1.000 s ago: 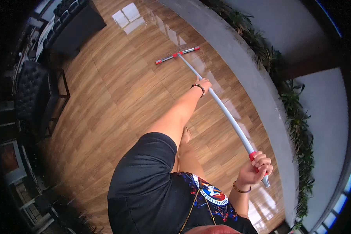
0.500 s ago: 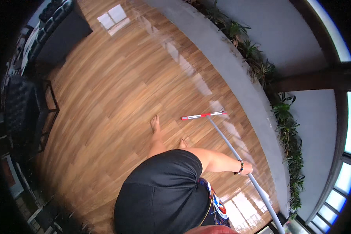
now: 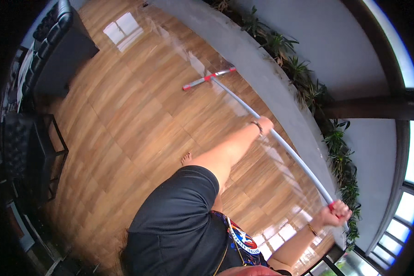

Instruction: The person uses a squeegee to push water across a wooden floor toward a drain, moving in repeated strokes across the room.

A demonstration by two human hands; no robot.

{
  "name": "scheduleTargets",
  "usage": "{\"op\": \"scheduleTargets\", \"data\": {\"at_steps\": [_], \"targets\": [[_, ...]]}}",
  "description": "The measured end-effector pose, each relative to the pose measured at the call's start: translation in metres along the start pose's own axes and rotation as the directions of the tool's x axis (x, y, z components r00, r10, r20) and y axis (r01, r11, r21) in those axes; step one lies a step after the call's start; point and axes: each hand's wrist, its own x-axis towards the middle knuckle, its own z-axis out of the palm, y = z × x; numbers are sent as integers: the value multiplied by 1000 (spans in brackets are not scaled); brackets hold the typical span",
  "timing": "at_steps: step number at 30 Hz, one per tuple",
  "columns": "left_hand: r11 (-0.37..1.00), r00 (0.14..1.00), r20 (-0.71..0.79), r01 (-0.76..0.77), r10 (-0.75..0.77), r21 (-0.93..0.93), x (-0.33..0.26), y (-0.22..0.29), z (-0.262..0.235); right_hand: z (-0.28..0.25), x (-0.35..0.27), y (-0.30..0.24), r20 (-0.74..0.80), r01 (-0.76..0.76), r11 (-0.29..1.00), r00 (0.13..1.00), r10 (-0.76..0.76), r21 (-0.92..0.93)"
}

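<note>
I hold a long-handled floor squeegee (image 3: 244, 105) that slants from the upper middle to the lower right. Its narrow grey head (image 3: 198, 83), red at the ends and centre, lies on the wood-look floor (image 3: 138, 119). My left hand (image 3: 265, 124), with a beaded bracelet at the wrist, is closed round the middle of the pale pole. Farther back, my right hand (image 3: 336, 214) is wrapped over the red grip near the pole's upper end. One bare foot (image 3: 186, 158) shows beside my left arm; the other is mostly hidden.
A curved grey ledge (image 3: 262, 78) borders the floor on the right, with green plants (image 3: 280, 43) along the wall. At the left stand a black sofa (image 3: 62, 60) and a black tufted seat (image 3: 27, 147) on a dark frame. Window light reflects off the glossy floor.
The squeegee head has moved forward and left, away from me, and is now tilted. My left arm has stretched forward with the pole. My right hand has come into view on the pole.
</note>
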Motion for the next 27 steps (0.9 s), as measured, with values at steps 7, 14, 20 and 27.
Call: {"op": "scheduleTargets", "data": {"at_steps": [7, 14, 20, 27], "targets": [[950, 1000, -22, -13, 21, 311, -43, -35, -19, 4, -74, 1, -30, -131, 991, 991, 130, -34], [908, 896, 152, -416, 418, -46, -57, 226, 58, -121, -23, -234, -56, 79, 997, 995, -78, 12], [780, 705, 338, -591, 624, -208, -55, 423, 179, -218, -18, -392, -318, 174, 896, 893, -319, -408], [822, 744, 352, -497, 568, -277, -1, 477, 244, -279, 43, -371, -356, 139, 883, 879, -318, -448]]}}
